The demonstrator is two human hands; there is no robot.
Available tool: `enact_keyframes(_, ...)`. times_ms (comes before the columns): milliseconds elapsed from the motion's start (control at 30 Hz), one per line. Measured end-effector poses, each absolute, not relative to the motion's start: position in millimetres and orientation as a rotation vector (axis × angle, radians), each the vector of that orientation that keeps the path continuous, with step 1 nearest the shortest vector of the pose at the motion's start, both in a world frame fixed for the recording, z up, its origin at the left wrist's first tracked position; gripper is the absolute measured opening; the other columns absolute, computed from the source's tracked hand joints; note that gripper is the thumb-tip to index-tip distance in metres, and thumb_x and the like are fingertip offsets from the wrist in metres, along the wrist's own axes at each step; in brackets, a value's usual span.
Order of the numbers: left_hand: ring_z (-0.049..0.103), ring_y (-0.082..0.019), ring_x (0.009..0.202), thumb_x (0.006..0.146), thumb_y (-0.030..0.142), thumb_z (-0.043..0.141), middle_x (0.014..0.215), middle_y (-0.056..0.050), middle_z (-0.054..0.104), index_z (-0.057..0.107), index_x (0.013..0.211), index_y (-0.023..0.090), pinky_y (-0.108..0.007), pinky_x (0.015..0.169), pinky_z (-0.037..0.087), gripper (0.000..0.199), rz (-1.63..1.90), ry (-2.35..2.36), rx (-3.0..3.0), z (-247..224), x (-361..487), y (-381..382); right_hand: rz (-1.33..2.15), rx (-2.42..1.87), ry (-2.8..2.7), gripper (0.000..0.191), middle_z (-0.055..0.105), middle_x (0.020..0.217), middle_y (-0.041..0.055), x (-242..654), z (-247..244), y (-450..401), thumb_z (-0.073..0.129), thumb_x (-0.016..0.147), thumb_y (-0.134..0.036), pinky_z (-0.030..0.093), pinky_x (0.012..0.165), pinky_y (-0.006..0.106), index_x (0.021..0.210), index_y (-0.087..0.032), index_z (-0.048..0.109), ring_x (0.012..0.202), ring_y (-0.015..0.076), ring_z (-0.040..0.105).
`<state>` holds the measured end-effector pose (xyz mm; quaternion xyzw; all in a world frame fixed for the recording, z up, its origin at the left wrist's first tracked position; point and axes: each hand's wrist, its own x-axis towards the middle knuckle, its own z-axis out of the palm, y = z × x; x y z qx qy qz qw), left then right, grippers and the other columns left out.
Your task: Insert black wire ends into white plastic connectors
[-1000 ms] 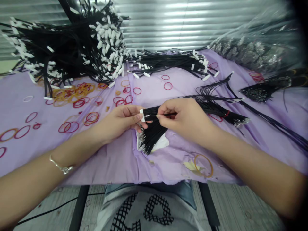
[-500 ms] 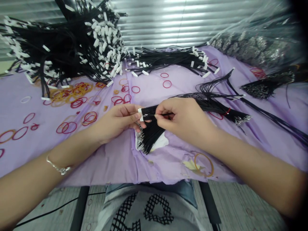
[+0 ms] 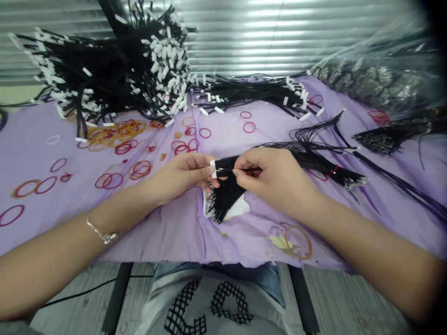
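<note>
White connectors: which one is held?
The white connector pinched in the left hand, just left of the right hand; those in the big heap at the back left touch neither hand.

The left arm (image 3: 59, 258) is slanting up from the lower left of the frame, the left hand (image 3: 185, 177) pinching near the centre. The right arm (image 3: 366, 251) is slanting from the lower right, the right hand (image 3: 270, 170) curling, thumb pressing near the forefinger.

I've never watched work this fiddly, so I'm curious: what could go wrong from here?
The right-hand grip pinches a thin black wire, which could slip or bend near the white connector in the left-hand grip. The fanned black wires close below might snag or tangle.
</note>
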<state>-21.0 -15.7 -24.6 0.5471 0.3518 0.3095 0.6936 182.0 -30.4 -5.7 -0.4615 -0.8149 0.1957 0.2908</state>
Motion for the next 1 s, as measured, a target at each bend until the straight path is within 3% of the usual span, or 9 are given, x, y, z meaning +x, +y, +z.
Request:
enact_keyframes(733,0.061,-0.009,0.062,0.080,0.019,0.066,0.072,-0.004,0.066,0.068,0.089,0.008,-0.016,0.057,0.053,0.014,0.655,0.756,1.271,-25.3,-19.8,-15.3,0.625,-1.235,-2.199,0.011,0.063,0.062,-0.0005,178.8,-7.3,-30.4,0.056,0.074,-0.014,0.035,0.057,0.022,0.067,-0.014,0.063,0.056,0.0090,0.052)
enact_keyframes(1000,0.064,-0.010,0.066,0.080,0.021,0.067,0.075,-0.005,0.068,0.068,0.092,0.009,-0.018,0.060,0.055,0.017,0.658,0.735,1.283,-30.5,-22.5,-13.1,0.513,-1.141,-2.222,0.010,0.062,0.065,0.0003,180.2,-10.9,-27.9,0.055,0.077,-0.013,0.036,0.059,0.021,0.069,-0.014,0.063,0.059,0.0088,0.052)
